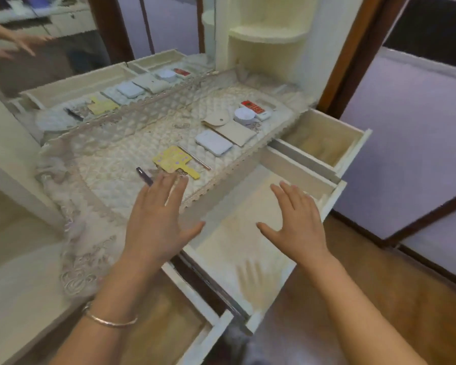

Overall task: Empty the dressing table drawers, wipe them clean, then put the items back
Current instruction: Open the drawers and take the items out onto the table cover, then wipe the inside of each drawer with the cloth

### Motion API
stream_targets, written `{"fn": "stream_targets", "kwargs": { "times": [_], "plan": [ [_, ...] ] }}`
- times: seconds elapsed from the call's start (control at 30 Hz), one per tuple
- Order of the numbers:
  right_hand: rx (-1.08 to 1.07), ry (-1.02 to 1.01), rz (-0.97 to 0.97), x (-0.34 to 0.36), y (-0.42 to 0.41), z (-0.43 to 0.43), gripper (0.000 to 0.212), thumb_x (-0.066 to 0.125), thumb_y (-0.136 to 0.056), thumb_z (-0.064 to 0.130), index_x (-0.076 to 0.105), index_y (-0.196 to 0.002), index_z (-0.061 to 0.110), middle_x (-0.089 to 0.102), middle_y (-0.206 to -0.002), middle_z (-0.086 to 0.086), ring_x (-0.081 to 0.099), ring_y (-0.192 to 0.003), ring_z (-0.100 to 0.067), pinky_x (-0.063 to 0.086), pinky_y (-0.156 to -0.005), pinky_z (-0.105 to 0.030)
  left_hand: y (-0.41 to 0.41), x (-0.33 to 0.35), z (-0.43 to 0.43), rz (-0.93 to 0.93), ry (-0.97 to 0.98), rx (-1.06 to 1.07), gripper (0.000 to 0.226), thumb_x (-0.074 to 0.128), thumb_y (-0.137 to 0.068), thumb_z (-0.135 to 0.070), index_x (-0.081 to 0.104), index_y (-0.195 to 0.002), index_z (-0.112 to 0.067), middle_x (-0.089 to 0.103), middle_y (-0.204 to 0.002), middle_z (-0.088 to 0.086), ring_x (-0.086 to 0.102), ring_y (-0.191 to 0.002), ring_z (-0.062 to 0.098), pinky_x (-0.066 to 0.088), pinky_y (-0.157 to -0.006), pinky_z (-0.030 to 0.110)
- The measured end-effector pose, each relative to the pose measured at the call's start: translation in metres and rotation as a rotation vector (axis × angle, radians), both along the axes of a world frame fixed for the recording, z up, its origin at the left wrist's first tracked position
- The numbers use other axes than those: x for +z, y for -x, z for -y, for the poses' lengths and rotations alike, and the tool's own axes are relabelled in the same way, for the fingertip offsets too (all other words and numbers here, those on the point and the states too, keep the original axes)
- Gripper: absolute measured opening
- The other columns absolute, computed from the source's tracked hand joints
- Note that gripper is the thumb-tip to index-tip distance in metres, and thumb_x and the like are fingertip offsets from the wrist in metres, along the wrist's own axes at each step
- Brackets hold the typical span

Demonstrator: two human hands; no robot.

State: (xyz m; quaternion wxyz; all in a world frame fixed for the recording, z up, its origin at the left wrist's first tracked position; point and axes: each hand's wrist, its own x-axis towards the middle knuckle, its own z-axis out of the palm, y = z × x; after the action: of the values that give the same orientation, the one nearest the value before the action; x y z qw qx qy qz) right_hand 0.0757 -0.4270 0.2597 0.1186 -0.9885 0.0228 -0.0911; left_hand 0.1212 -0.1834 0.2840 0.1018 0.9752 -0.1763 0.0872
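In the head view the large drawer (233, 204) and small drawer (324, 143) stand open and bare, their items on the bench's quilted cloth (121, 154). The left hand (156, 222), fingers (166, 188) spread wide, hovers by the pen (143, 175) and yellow card (173, 160); the right hand (298, 222), equally spread, hovers over the large drawer. A careless sweep could knock the pen off, or snag the lace edging (234, 167)

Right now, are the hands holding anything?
No. The left hand and the right hand are both spread flat with straight fingers, holding nothing, above the dressing table edge and the open drawer.
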Motion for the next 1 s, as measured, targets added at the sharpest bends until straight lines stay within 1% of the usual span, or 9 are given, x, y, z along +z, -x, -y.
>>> {"fn": "stream_targets", "kwargs": {
  "times": [0.13,0.27,0.4,0.5,0.63,0.7,0.83,0.9,1.0],
  "plan": [
    [-0.196,-0.012,0.017,0.016,0.093,0.018,0.079,0.053,-0.083,0.054,0.015,-0.147,0.026,0.017,-0.156,0.003,0.01,-0.144,-0.018,-0.004,-0.113,-0.03,0.051,0.018,0.031,0.021,-0.014,-0.201,0.087,0.046,-0.071,-0.066,0.032,-0.141,-0.016,0.031,-0.149,0.008,0.022,-0.139,0.026,0.011,-0.111,0.043],
    [-0.395,0.002,0.049,0.025,0.179,0.038,0.078,0.054,-0.083,0.054,0.018,-0.146,0.026,0.021,-0.154,0.004,0.012,-0.143,-0.015,-0.006,-0.111,-0.027,0.098,0.026,0.073,-0.038,0.029,-0.405,0.086,0.047,-0.077,-0.067,0.019,-0.145,-0.023,0.02,-0.153,0.003,0.012,-0.142,0.021,0.003,-0.112,0.036],
    [-0.631,0.037,0.065,0.029,0.262,0.059,0.078,0.056,-0.082,0.054,0.02,-0.146,0.027,0.025,-0.153,0.004,0.014,-0.143,-0.013,-0.006,-0.111,-0.027,0.138,0.031,0.128,-0.027,0.002,-0.618,0.085,0.036,-0.072,-0.067,0.034,-0.14,-0.017,0.038,-0.145,0.008,0.031,-0.135,0.026,0.021,-0.109,0.042],
    [-0.842,0.061,0.051,0.03,0.329,0.075,0.08,0.056,-0.08,0.056,0.02,-0.145,0.029,0.025,-0.153,0.005,0.014,-0.143,-0.012,-0.006,-0.111,-0.027,0.178,0.04,0.179,0.011,-0.014,-0.793,0.084,0.036,-0.071,-0.065,0.039,-0.138,-0.014,0.045,-0.14,0.01,0.037,-0.132,0.027,0.025,-0.107,0.042],
    [-1.092,0.059,0.058,0.035,0.426,0.095,0.078,0.055,-0.082,0.057,0.02,-0.145,0.029,0.023,-0.154,0.006,0.013,-0.143,-0.013,-0.005,-0.111,-0.029,0.249,0.046,0.25,0.031,-0.002,-1.021,0.081,0.037,-0.073,-0.066,0.04,-0.137,-0.016,0.045,-0.141,0.006,0.036,-0.133,0.024,0.017,-0.11,0.036],
    [-1.209,0.069,0.056,0.037,0.476,0.104,0.078,0.054,-0.082,0.057,0.019,-0.145,0.03,0.021,-0.154,0.006,0.01,-0.144,-0.013,-0.007,-0.11,-0.029,0.293,0.049,0.284,0.052,0.006,-1.142,0.081,0.034,-0.074,-0.067,0.037,-0.139,-0.019,0.042,-0.143,0.005,0.033,-0.135,0.023,0.014,-0.111,0.036],
    [-1.423,0.06,0.06,0.04,0.578,0.126,0.077,0.052,-0.083,0.059,0.016,-0.146,0.032,0.018,-0.155,0.006,0.008,-0.144,-0.013,-0.008,-0.11,-0.03,0.392,0.051,0.35,0.028,0.083,-1.362,0.082,0.042,-0.078,-0.069,0.017,-0.145,-0.028,0.021,-0.153,-0.002,0.011,-0.142,0.017,0.0,-0.112,0.034],
    [-1.501,0.034,0.061,0.042,0.63,0.135,0.077,0.05,-0.084,0.059,0.013,-0.146,0.032,0.015,-0.156,0.006,0.006,-0.144,-0.013,-0.008,-0.11,-0.03,0.445,0.048,0.38,0.016,0.085,-1.44,0.083,0.041,-0.079,-0.07,0.008,-0.145,-0.032,0.01,-0.155,-0.006,0.001,-0.142,0.014,-0.007,-0.111,0.032],
    [-1.587,0.011,0.07,0.043,0.708,0.147,0.077,0.051,-0.084,0.058,0.013,-0.146,0.031,0.016,-0.156,0.005,0.008,-0.144,-0.014,-0.004,-0.113,-0.031,0.526,0.041,0.42,-0.011,0.118,-1.53,0.084,0.041,-0.079,-0.069,0.004,-0.145,-0.034,0.007,-0.155,-0.007,-0.003,-0.142,0.011,-0.011,-0.108,0.029]
  ]
}}
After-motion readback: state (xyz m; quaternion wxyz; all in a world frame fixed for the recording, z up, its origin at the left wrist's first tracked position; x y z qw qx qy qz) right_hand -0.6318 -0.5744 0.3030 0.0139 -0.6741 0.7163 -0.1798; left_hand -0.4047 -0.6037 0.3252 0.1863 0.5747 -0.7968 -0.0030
